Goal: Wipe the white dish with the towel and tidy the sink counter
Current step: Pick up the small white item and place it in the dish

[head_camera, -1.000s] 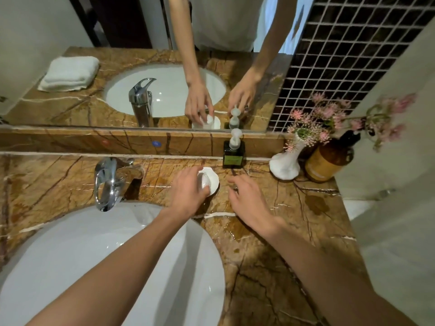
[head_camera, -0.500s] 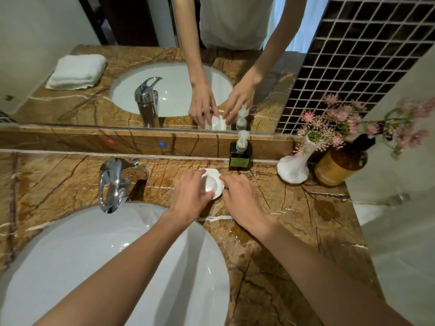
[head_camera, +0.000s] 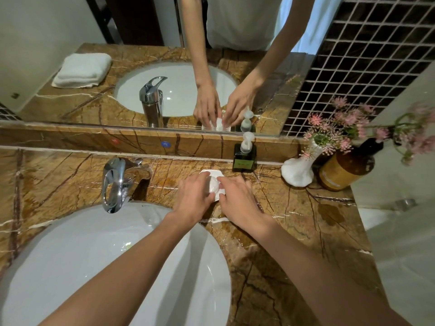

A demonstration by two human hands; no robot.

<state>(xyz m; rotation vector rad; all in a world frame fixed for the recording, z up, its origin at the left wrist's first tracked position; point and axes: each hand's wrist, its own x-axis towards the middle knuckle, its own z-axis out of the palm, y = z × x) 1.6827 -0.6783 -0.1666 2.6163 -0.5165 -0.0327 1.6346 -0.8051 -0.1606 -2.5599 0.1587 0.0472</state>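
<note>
Now, hands first, then outward along the counter.

Left hand (head_camera: 196,198): I see it curled over the left side of the white dish (head_camera: 217,192), fingers closed on the small white round piece (head_camera: 214,186) that sits in the dish.

Right hand (head_camera: 237,197): I see its fingertips pinching the dish's right rim; the palm rests low over the stone.

White dish: it sits on the sink counter (head_camera: 294,231) near the back edge, just behind the basin's far right rim and just in front of the pump bottle. Both hands cover most of it; only its back corner and near-right edge show.

Pump bottle (head_camera: 244,155): dark, square, with a pale pump top, upright against the back ledge, just beyond the dish.

Basin (head_camera: 94,255): white, oval, set into the counter's near left part; both forearms cross above its right side.

Faucet (head_camera: 116,183): chrome, at the basin's back rim, left of the hands and apart from them.

Vase (head_camera: 297,171): white, holding pink flowers (head_camera: 329,135), near the counter's back right corner.

Amber bottle (head_camera: 346,169): brown, just right of the vase; I cannot tell whether they touch.

Towel (head_camera: 82,70): white, folded; I see it only in the mirror, on the reflected counter's corner, well apart from the hands.
</note>
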